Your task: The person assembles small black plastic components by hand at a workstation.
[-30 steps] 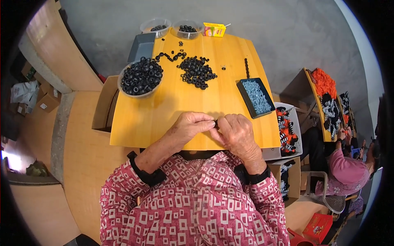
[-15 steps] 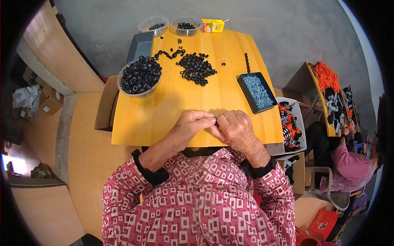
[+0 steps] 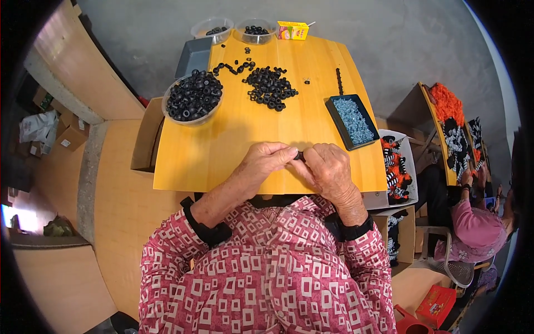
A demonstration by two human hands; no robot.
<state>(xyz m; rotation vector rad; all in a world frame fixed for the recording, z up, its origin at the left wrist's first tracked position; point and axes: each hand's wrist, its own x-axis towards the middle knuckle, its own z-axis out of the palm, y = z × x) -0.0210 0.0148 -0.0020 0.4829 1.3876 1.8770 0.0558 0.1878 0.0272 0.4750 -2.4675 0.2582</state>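
Near the front edge of the yellow table, my left hand (image 3: 266,162) and my right hand (image 3: 329,171) meet fingertip to fingertip. A small black ring-like piece (image 3: 298,156) is pinched between them; my fingers cover part of it. Similar black pieces, round and hollow, fill a clear round tub (image 3: 194,99) at the left. A loose pile of black pieces (image 3: 271,88) lies on the table beyond my hands. Farther right, a black tray (image 3: 364,145) holds many tiny blue-grey pieces (image 3: 354,121).
Two clear tubs (image 3: 213,29), a grey tray (image 3: 193,57) and a yellow drink carton (image 3: 292,30) stand along the table's (image 3: 328,61) far side. Boxes of orange, black and white items (image 3: 396,167) sit at the right. Another person (image 3: 478,228) sits beyond them.
My fingertips have parted slightly, and the black piece between them shows more. The view has shifted a little; the things on the table appear unmoved.
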